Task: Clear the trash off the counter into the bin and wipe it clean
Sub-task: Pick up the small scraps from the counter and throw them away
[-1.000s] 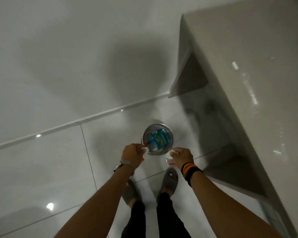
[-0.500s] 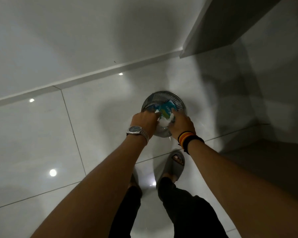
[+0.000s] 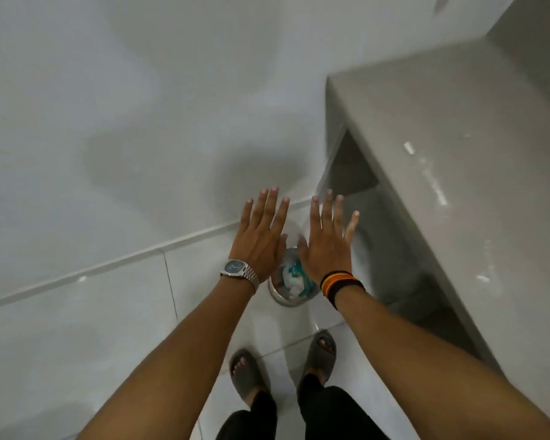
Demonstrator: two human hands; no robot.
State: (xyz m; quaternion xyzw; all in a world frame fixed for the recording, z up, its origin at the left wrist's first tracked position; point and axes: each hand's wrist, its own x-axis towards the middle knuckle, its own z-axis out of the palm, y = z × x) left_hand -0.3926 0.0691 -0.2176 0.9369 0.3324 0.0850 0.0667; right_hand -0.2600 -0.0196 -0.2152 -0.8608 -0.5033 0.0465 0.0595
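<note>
Steel bin (image 3: 286, 298): on the floor (image 3: 77, 328) beside the counter (image 3: 458, 173), partly hidden by both hands.
Trash (image 3: 291, 279): white and teal, inside the bin.
Left hand (image 3: 261, 236): fingers spread, empty.
Right hand (image 3: 326, 242): fingers spread, empty.

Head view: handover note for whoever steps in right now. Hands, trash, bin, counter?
Left hand: open, fingers spread, empty, above the bin.
Right hand: open, empty, beside it.
Bin: small metal one on the floor ahead of the feet, holding white and teal trash.
Counter: to the right; the visible part carries no trash, only glare or wet streaks.
Done: trash is binned.
Left: wipe the counter; no cloth in view.
</note>
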